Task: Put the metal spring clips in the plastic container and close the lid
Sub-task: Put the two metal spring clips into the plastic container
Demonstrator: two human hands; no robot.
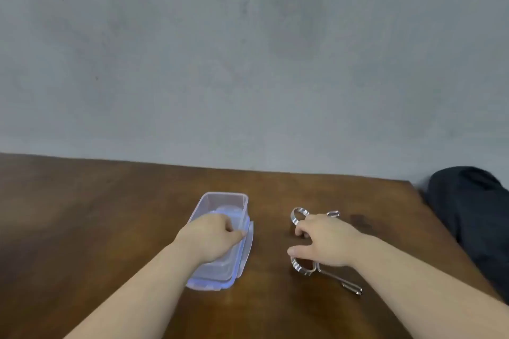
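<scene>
A clear plastic container [224, 199] stands open on the brown table, left of centre. Its blue-edged lid [217, 281] lies beneath it and reaches out toward me. My left hand [212, 238] rests on the container's near right side, fingers curled on its rim. Two metal spring clips lie to the right. The far clip [298, 214] shows its loop beside my right index finger. The near clip [325, 274] lies under my thumb, its handles pointing right. My right hand [325, 242] hovers over both clips with fingers spread, and whether it touches them is unclear.
The wooden table [110, 228] ends at a grey wall behind. Its right edge runs diagonally past the clips. A dark bag or cloth [473, 217] sits beyond that edge at the far right.
</scene>
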